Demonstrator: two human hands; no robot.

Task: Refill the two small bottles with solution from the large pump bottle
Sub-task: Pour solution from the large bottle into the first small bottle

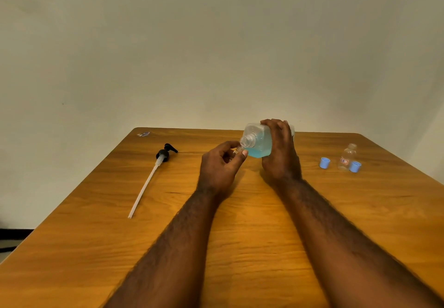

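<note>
Curling the fingers (274, 125) of the right hand (280, 158) over the large pump bottle (258, 140), gripping it from above and behind. Holding it tipped on its side above the tabletop (240, 247), with the open threaded neck pointing left and slightly down and the blue solution pooling in the lower part of the clear body.

Pinching a small bottle (238, 150) in the left hand (217, 168), thumb on the near side, the other fingers (224, 145) curling round the far side. Hiding most of it, showing only its top. Holding that top right under the big neck, touching or just apart: hard to tell at this size.

Showing, well to the left on the tabletop, the black pump head (164, 153) lying on its side, with its long white dip tube (144, 187) stretching toward the near left edge.

Showing, well to the right, the second small bottle (348, 156) standing upright, clear, uncapped, wearing a red-edged label. Showing one blue cap (355, 166) just beside its base on the near right, and another blue cap (324, 163) a little apart on its left.

Showing a small sticker (143, 134) at the far left corner, under a plain pale wall (216, 43).
</note>
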